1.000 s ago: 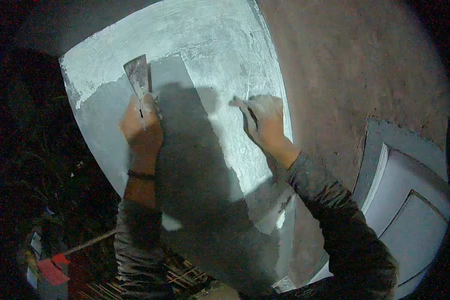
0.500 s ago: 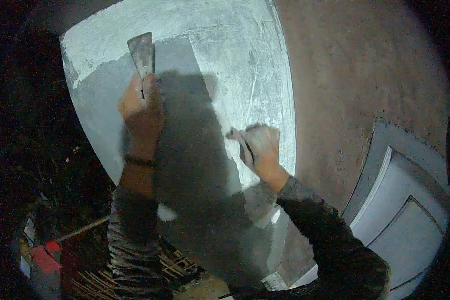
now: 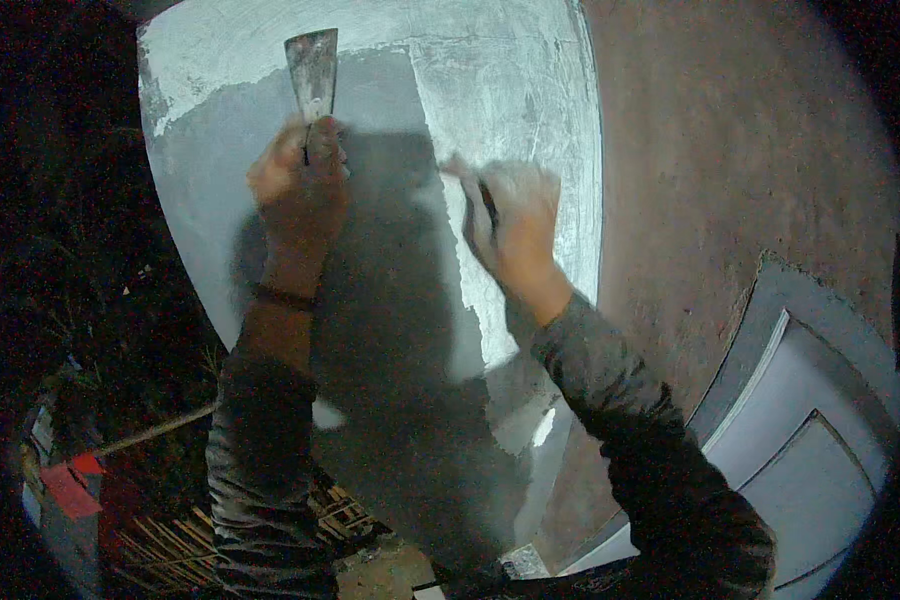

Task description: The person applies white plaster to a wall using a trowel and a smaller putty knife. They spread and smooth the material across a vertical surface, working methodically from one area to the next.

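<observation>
My left hand (image 3: 295,200) is closed around the handle of a putty knife (image 3: 313,75), whose flared metal blade points up in front of the wall panel. A dark band circles that wrist. My right hand (image 3: 515,215) is curled into a grip by the ragged edge between the white coat (image 3: 480,90) and the smooth grey area (image 3: 210,170). Motion blurs this hand, and what its fingers hold cannot be made out. Shadows of my arms fall across the middle of the panel.
A brown rough wall (image 3: 700,150) adjoins the panel on the right. Lower right is a pale framed panel (image 3: 800,460) with a raised grey border. Sticks (image 3: 170,545) lie low on the left, near a red piece (image 3: 75,480) and a pole (image 3: 160,430). Dark foliage fills the left.
My right hand has moved up along the edge of the white coat. My left hand, with the putty knife, sits slightly higher and further right in the picture; the view has shifted a little.
</observation>
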Motion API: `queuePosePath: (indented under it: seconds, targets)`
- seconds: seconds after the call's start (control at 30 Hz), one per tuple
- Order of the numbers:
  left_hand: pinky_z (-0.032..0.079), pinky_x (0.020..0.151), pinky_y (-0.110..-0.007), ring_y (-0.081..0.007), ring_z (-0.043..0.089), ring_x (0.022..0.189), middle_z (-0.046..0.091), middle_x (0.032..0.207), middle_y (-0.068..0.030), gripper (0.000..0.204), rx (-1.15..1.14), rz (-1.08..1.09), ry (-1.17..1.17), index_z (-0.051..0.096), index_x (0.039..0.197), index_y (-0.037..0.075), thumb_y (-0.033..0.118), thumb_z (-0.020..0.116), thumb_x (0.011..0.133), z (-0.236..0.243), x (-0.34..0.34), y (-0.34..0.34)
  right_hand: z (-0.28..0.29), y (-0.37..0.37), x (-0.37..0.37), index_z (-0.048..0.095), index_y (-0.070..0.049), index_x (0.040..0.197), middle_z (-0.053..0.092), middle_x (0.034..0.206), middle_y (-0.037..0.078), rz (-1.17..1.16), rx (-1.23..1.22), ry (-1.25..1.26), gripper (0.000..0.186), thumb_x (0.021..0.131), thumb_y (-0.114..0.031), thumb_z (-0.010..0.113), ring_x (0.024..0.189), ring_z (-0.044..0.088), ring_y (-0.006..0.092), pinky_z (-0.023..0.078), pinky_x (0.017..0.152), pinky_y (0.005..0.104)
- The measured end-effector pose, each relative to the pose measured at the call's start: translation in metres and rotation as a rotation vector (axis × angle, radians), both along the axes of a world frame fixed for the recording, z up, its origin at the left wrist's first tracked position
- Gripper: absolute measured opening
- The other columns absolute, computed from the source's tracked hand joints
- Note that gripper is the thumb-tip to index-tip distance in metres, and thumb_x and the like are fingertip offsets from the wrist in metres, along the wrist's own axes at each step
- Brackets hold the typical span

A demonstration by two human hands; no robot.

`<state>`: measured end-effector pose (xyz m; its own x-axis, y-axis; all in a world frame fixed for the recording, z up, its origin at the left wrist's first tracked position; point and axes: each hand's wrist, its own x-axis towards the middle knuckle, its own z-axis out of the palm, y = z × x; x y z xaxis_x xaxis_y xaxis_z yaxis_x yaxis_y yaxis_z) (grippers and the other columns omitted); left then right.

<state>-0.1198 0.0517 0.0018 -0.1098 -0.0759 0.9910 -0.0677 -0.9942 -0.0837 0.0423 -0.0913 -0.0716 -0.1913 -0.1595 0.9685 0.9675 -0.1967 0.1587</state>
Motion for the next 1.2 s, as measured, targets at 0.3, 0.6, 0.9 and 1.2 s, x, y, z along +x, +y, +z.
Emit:
queuePosePath:
  seconds: [0.3, 0.6, 0.9, 1.2]
  targets:
    - [0.050, 0.056, -0.035, -0.0209, 0.065, 0.057, 0.061, 0.064, -0.0064, 0.055, -0.156, 0.002, 0.021, 0.067, 0.090, 0.002, 0.053, 0.052, 0.105, -0.006, -0.007, -0.013, -0.060, 0.004, 0.015, 0.079, -0.027, 0.103, 0.059, 0.076, 0.009, 0.013, -0.138, 0.102, 0.020, 0.092, -0.020, 0.063, 0.074, 0.056, 0.0335, 0.038, 0.067, 0.0497]
    - [0.049, 0.057, -0.037, -0.0243, 0.063, 0.055, 0.062, 0.065, -0.0073, 0.046, 0.063, 0.203, -0.008, 0.067, 0.090, 0.005, 0.040, 0.046, 0.110, -0.005, -0.006, -0.010, 0.061, -0.004, 0.097, 0.072, -0.002, 0.086, 0.067, 0.082, 0.017, -0.047, 0.194, 0.047, 0.018, 0.095, -0.017, 0.068, 0.076, 0.062, 0.0357, 0.042, 0.071, 0.0465]
    - [0.050, 0.056, -0.037, -0.0212, 0.065, 0.055, 0.061, 0.064, -0.0066, 0.040, -0.055, 0.009, 0.032, 0.064, 0.089, 0.003, 0.037, 0.053, 0.107, -0.006, 0.000, -0.008, -0.075, -0.023, 0.040, 0.079, -0.026, 0.105, 0.050, 0.066, 0.006, -0.003, -0.001, 0.056, 0.021, 0.096, -0.016, 0.063, 0.064, 0.051, 0.0284, 0.032, 0.065, 0.0431]
    - [0.052, 0.055, -0.037, -0.0202, 0.065, 0.055, 0.062, 0.063, -0.0076, 0.035, 0.226, 0.151, -0.092, 0.064, 0.088, 0.002, 0.030, 0.054, 0.106, -0.004, -0.003, -0.008, 0.051, 0.006, 0.068, 0.072, -0.005, 0.087, 0.062, 0.073, 0.014, -0.056, 0.134, -0.112, 0.009, 0.090, -0.013, 0.069, 0.072, 0.060, 0.0368, 0.044, 0.066, 0.0465]
